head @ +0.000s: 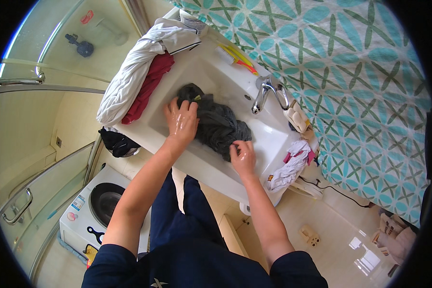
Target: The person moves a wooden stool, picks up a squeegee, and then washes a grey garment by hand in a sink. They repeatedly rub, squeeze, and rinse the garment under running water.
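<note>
A wet dark grey garment (217, 120) lies bunched in the white sink basin (270, 144). My left hand (181, 118), wet, rests on the garment's upper left end with its fingers curled into the cloth. At the lower right end my right hand (243, 156) pinches the edge of the same cloth. A chrome faucet (264, 95) stands on the far rim. Twisted white clothing (133, 68) and a dark red cloth (149, 88) lie on the left rim. A small white cloth with pink parts (291, 167) hangs over the right rim.
A scrub brush (234, 59) and a soap bar holder (296, 117) sit along the far rim, beside a patterned curtain (367, 90). Black cloth (118, 143) hangs below the left rim. A front-loading washing machine (82, 205) stands lower left, near glass shower doors (28, 144).
</note>
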The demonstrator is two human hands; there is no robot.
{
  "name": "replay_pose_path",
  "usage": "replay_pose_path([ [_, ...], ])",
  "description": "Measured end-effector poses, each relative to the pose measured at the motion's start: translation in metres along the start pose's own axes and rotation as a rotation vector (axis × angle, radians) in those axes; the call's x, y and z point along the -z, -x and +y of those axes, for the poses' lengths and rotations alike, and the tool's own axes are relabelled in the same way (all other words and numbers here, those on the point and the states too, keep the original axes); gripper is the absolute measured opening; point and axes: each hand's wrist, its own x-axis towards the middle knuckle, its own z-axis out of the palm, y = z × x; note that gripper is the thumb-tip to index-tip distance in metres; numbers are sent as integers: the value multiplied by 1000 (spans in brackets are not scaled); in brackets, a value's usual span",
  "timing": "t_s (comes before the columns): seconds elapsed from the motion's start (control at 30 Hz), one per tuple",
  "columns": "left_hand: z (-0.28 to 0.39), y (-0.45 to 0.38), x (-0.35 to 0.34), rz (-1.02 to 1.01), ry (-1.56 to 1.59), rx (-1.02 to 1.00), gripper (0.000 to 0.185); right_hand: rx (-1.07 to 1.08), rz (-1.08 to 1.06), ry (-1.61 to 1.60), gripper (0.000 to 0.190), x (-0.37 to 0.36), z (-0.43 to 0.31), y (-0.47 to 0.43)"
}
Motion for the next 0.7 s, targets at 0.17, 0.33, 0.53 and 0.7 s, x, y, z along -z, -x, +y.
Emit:
replay_pose_path([
  [0.17,2,-24,-17,-129,-183,-88,61,211,226,-93,21,-34,-4,-62],
  [0.33,-14,-32,-12,-558,-309,-111,71,244,-208,201,34,-58,-25,-93],
  [0.53,-20,6,13,-567,-240,-89,53,71,-54,241,43,-8,-25,-38],
  [0.7,-1,28,41,-240,30,-300,31,90,77,19,50,38,-34,16],
])
